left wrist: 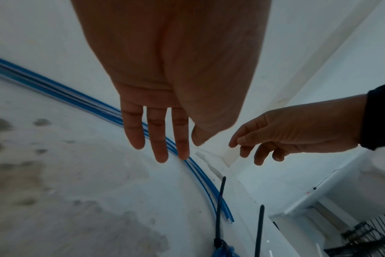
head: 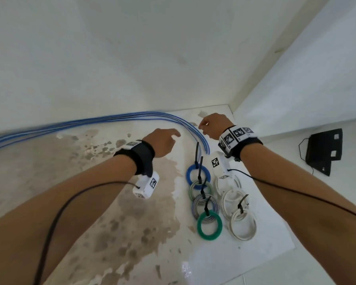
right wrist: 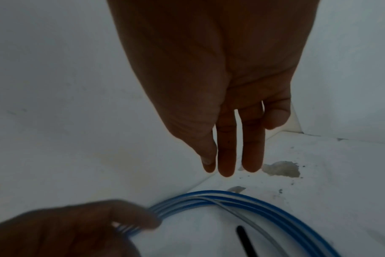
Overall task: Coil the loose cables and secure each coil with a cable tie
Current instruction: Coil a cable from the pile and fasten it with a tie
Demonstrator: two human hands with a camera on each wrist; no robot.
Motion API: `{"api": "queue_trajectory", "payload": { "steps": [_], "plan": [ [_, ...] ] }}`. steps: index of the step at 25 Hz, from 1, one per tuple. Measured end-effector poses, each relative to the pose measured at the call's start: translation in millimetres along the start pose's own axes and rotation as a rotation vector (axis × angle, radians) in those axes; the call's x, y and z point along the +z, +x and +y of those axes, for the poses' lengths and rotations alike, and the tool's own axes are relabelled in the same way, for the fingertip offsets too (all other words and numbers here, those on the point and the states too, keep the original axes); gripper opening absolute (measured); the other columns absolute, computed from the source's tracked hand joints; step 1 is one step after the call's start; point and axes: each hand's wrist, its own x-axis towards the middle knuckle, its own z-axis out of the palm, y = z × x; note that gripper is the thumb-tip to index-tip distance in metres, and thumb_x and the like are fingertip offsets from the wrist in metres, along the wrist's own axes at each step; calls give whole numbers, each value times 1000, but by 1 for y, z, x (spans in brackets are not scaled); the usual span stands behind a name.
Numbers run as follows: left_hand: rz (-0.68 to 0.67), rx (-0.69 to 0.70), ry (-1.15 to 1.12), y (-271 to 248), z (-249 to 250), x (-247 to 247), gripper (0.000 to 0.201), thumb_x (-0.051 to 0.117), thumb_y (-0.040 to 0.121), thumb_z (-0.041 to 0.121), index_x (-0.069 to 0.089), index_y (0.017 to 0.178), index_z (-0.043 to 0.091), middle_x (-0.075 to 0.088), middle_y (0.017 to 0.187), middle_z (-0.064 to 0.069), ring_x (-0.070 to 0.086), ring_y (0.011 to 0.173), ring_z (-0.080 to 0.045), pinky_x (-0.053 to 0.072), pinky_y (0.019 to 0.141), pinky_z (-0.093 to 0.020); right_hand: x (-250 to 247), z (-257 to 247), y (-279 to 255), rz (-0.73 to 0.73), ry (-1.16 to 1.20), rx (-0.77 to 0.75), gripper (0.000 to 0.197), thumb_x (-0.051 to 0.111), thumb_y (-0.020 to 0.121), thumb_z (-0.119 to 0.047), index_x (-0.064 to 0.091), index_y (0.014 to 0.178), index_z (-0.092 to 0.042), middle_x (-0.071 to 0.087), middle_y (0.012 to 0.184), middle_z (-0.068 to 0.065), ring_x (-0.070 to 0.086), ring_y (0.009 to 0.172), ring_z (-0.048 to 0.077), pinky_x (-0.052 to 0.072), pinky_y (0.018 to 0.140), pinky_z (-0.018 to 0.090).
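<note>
A bundle of loose blue cables (head: pixel 111 119) runs along the foot of the wall and curves toward me, its ends lying near the tied coils. My left hand (head: pixel 176 134) hovers over the bend with straight fingers (left wrist: pixel 162 153); in the right wrist view its fingertips (right wrist: pixel 147 221) lie at the blue cables (right wrist: pixel 242 198), and whether they touch is blurred. My right hand (head: pixel 201 127) hangs just past the bend with its fingers (right wrist: pixel 226 167) relaxed and nothing in it. Tied coils lie in a row: blue (head: pixel 198 176), grey, green (head: pixel 209 225) and white (head: pixel 244 226), with black cable ties (head: pixel 197 153) sticking up.
The floor (head: pixel 90 202) is stained on the left and white on the right. Two white walls meet in a corner (head: pixel 230 108) just behind my right hand. A flat black object with a thin cord (head: pixel 323 151) lies on the floor at the far right.
</note>
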Motion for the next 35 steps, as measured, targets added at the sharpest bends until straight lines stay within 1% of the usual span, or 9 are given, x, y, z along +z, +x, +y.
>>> {"api": "queue_trajectory", "payload": {
  "steps": [6,11,14,19,21,23,27,31,35],
  "plan": [
    [-110,-101,205,83,23,23,51,41,102,18,38,150,37,59,135,-10,59,111,-29,47,94,-36,6,39,32,-125,-60,-83,25,53,102,-23,75,112,-20,74,113,2,68,104,21,55,95,35],
    [-106,-157,349,112,21,43,32,48,101,27,51,132,36,56,135,-4,58,113,-28,46,86,-36,12,58,54,-189,-100,-171,23,56,100,-26,75,112,-22,72,118,-1,64,110,20,48,89,26],
    [-13,-129,387,118,22,43,11,51,101,34,57,108,29,60,118,-2,59,104,-26,41,77,-35,18,60,61,-212,-121,-230,27,59,99,-34,75,114,-20,70,119,0,62,111,21,48,90,28],
    [305,56,218,116,33,33,14,55,100,30,63,107,20,54,112,-5,52,97,-24,46,81,-39,14,57,69,-151,-38,-278,28,49,103,-29,69,99,-10,64,94,3,59,92,21,47,74,31],
    [409,100,231,112,39,23,18,54,99,35,61,105,20,62,105,-2,53,97,-26,42,88,-41,4,53,70,-99,142,-274,26,46,103,-18,70,104,-7,66,93,4,60,84,21,51,73,31],
    [432,128,244,104,39,12,22,52,99,39,59,105,19,65,93,2,56,87,-23,39,88,-39,-9,46,64,-61,307,-265,25,44,104,-18,68,105,-13,59,82,-4,54,68,13,44,60,25],
    [453,63,211,82,5,-9,18,41,102,19,58,107,15,66,90,-8,61,81,-36,42,78,-41,-28,39,52,117,792,-172,23,43,104,-18,62,91,-18,48,63,-4,42,42,1,33,47,21],
    [585,-35,130,41,-21,-23,30,32,106,25,60,115,22,60,95,-7,56,88,-32,45,80,-43,-30,19,33,0,552,-283,18,56,102,-36,63,111,-21,51,74,-9,49,62,6,36,56,21],
    [734,43,152,4,-6,-35,34,34,104,24,64,118,18,64,95,-9,56,86,-30,45,78,-43,-11,-42,5,-109,644,-384,34,58,99,-49,61,121,-23,52,71,-6,47,55,10,41,54,25]
  ]
}}
